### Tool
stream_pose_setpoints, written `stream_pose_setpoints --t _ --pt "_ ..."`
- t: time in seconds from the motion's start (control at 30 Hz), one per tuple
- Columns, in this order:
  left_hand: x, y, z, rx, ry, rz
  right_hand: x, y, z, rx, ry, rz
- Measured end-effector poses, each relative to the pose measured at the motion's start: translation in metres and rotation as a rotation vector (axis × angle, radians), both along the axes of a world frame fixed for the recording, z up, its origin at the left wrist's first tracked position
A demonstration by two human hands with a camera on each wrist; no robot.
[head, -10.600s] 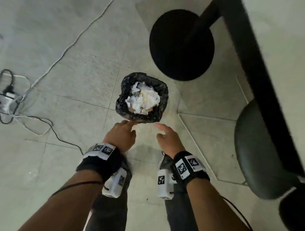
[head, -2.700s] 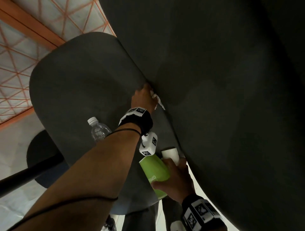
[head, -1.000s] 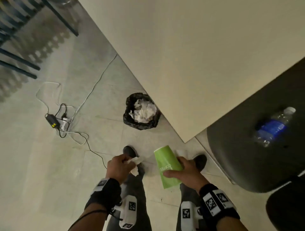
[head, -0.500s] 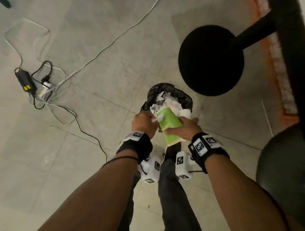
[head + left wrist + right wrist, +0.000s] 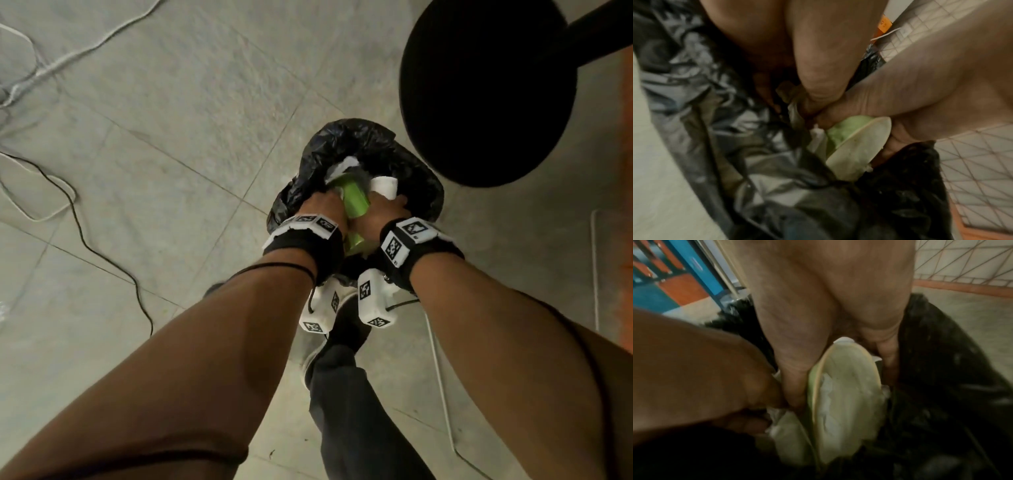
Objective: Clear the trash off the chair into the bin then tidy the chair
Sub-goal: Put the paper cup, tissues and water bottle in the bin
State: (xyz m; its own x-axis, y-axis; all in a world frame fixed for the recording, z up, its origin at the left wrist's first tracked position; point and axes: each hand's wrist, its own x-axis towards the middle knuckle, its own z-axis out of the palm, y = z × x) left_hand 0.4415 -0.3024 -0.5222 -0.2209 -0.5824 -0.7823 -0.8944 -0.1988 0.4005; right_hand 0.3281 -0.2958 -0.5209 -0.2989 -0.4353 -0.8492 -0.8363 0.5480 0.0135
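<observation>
The bin [image 5: 416, 178], lined with a black bag [image 5: 715, 113], stands on the floor in front of me. Both hands are down in its mouth. My right hand [image 5: 383, 209] grips a green paper cup [image 5: 356, 202] by its squashed rim [image 5: 849, 394], with a white cup [image 5: 385, 185] held against it. My left hand [image 5: 329, 202] presses beside the green cup [image 5: 846, 134] and pinches a crumpled white tissue [image 5: 777, 415] in its fingertips [image 5: 813, 113]. More white paper [image 5: 346, 162] lies in the bin behind the cup. The chair is out of view.
A black round pedestal base [image 5: 534, 89] stands just right of the bin. Cables [image 5: 68, 205] trail over the grey tiled floor at the left. My dark trouser leg and shoe [image 5: 349, 329] are below the wrists.
Both hands have gone from above the bin's rim down into its mouth, carrying the green cup and the tissue. The head view has closed in on the bin.
</observation>
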Motion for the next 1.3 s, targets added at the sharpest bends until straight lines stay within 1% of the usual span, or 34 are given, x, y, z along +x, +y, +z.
stream_pose_setpoints --t 0.07,0.13,0.2,0.3,0.4,0.47,0.53,0.6,0.67,0.73,0.8,0.83,0.9,0.93,1.0,1.03,1.1,1.17,1.23,1.3 --pt "0.004 0.005 -0.004 -0.021 0.031 -0.084 0.005 0.002 -0.005 0.0 -0.006 -0.003" --pt "0.006 0.009 -0.001 -0.014 0.019 -0.107 0.005 0.001 0.002 0.011 -0.044 -0.031" --pt "0.006 0.01 0.013 -0.011 -0.02 -0.112 0.004 -0.002 0.02 0.002 -0.088 -0.072" --pt "0.014 0.012 0.041 0.006 -0.051 -0.112 0.006 -0.003 0.059 -0.045 -0.121 -0.094" --pt "0.023 0.015 0.066 -0.021 -0.019 -0.145 0.009 0.006 0.096 -0.079 -0.16 -0.15" --pt "0.034 0.015 0.09 -0.08 0.006 -0.113 0.008 0.017 0.119 -0.177 -0.207 -0.245" --pt "0.05 0.02 0.122 -0.117 0.05 -0.055 0.008 0.036 0.147 -0.299 -0.257 -0.386" --pt "0.07 0.033 0.156 -0.072 0.067 -0.014 0.008 0.065 0.18 -0.333 -0.289 -0.488" --pt "0.093 0.051 0.196 0.002 0.058 0.011 0.011 0.104 0.216 -0.273 -0.298 -0.517" --pt "0.112 0.07 0.238 0.058 0.042 -0.038 0.012 0.149 0.25 -0.163 -0.297 -0.532" --pt "0.125 0.089 0.283 0.095 0.033 -0.086 0.011 0.196 0.284 -0.043 -0.323 -0.588" --pt "0.136 0.1 0.3 0.117 0.016 -0.086 0.012 0.215 0.293 0.006 -0.345 -0.601" --pt "0.134 0.12 0.341 0.155 -0.01 -0.161 -0.002 0.26 0.334 0.016 -0.337 -0.742" --pt "0.131 0.129 0.356 0.17 -0.034 -0.194 -0.009 0.282 0.352 -0.008 -0.325 -0.822" --pt "0.121 0.146 0.37 0.174 -0.063 -0.243 -0.027 0.321 0.376 -0.072 -0.275 -0.931" --pt "0.111 0.155 0.373 0.169 -0.066 -0.275 -0.038 0.338 0.384 -0.116 -0.243 -0.974" --pt "0.08 0.174 0.381 0.193 -0.015 -0.396 -0.064 0.367 0.392 -0.235 -0.172 -1.084" --pt "0.035 0.188 0.387 0.173 0.001 -0.471 -0.096 0.388 0.395 -0.398 -0.08 -1.228" --pt "-0.019 0.203 0.387 0.078 0.042 -0.541 -0.135 0.4 0.397 -0.546 0.01 -1.342" --pt "-0.079 0.222 0.384 0.002 0.13 -0.65 -0.178 0.405 0.397 -0.647 0.073 -1.381"
